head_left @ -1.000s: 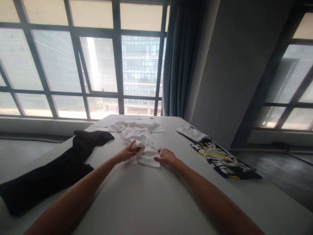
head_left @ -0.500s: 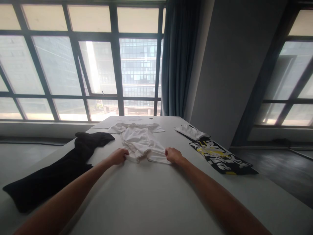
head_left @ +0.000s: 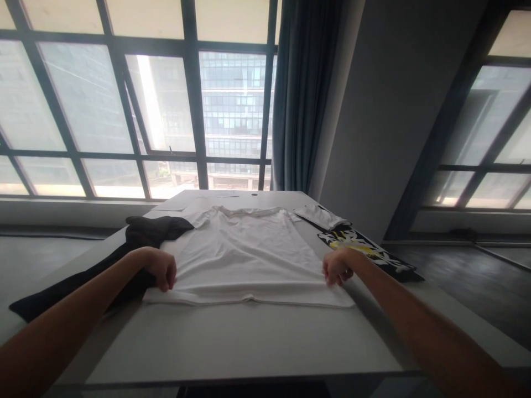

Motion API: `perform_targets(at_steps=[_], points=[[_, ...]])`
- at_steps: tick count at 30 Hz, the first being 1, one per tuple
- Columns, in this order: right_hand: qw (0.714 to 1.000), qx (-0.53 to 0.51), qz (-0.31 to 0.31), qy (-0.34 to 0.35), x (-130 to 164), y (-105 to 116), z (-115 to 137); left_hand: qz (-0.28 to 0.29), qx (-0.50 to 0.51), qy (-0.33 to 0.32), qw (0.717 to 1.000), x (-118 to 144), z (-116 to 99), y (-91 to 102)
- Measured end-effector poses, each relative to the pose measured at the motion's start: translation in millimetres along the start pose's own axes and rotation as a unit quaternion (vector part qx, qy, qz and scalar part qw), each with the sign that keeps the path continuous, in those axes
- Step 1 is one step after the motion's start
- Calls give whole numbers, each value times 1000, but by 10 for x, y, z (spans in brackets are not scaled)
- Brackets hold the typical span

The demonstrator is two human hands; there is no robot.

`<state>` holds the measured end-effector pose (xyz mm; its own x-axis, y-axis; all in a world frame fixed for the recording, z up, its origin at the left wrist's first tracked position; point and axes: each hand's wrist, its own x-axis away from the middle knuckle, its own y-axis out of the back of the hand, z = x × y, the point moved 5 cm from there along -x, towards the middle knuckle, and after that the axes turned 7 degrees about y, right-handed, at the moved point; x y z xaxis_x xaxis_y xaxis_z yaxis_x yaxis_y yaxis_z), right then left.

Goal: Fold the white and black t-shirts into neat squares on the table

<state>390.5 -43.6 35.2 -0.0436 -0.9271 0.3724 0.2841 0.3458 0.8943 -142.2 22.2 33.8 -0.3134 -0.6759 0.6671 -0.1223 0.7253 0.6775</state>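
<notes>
Windows (head_left: 161,105) filled the far side of my view, behind the white counter (head_left: 249,348). Across its middle I saw the white T-shirt (head_left: 253,249) spread nearly flat, collar away and hem nearest me. Dark clothing (head_left: 153,229) lay on its left, a black printed garment (head_left: 388,258) on its right. Near the hem, the left hand (head_left: 161,268) and right hand (head_left: 338,266) had fingers curled narrow, pinching opposite side edges.
</notes>
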Motion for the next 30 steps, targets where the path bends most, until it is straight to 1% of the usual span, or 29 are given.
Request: perform_targets(at_steps=[1,2,3,5,6,7,9,12,14,16,17,18,20,21,22,23,24,25,27,28,30], points=[[998,23,50,-16,-6,-28,19,6,6,-11,1000,8,-73,-1],[996,49,74,-25,-20,-37,46,-21,6,-24,999,-2,-146,22],[995,74,61,-23,-47,-21,85,-74,-6,-39,996,-24,-215,60],[993,113,-42,6,-108,47,177,-200,-59,-62,976,-84,-324,116],[989,127,-77,17,-132,48,205,-240,-85,-66,965,-123,-354,108],[986,133,-97,26,-152,28,218,-258,-103,-67,958,-167,-366,80],[985,129,-106,33,-180,-39,200,-254,-113,-71,958,-243,-350,2],[988,118,-93,29,-171,-102,118,-237,-108,-88,962,-253,-288,-58],[992,106,-62,6,-141,-116,45,-202,-95,-79,971,-219,-242,-77],[992,115,-42,-9,-102,-101,14,-171,-87,-60,980,-156,-246,-106],[991,129,-45,-8,-83,-82,26,-176,-92,-57,978,-108,-288,-121],[988,146,-59,-1,-64,-55,60,-197,-101,-62,973,-51,-363,-140],[978,177,-107,29,-25,1,182,-265,-122,-101,951,84,-597,-209],[974,182,-130,45,-4,20,258,-289,-124,-128,940,143,-731,-272],[971,179,-144,64,15,27,340,-296,-123,-158,934,185,-862,-354],[970,169,-147,92,32,19,431,-281,-123,-188,933,203,-980,-451],[972,147,-132,128,47,-9,525,-253,-118,-214,936,201,-1076,-550],[973,117,-101,169,62,-55,619,-220,-110,-235,940,185,-1148,-638],[968,56,-10,246,106,-179,789,-170,-84,-264,946,139,-1221,-751],[962,36,29,270,134,-237,854,-161,-71,-274,945,119,-1231,-770],[956,28,70,283,182,-323,932,-164,-53,-284,943,97,-1221,-763]])
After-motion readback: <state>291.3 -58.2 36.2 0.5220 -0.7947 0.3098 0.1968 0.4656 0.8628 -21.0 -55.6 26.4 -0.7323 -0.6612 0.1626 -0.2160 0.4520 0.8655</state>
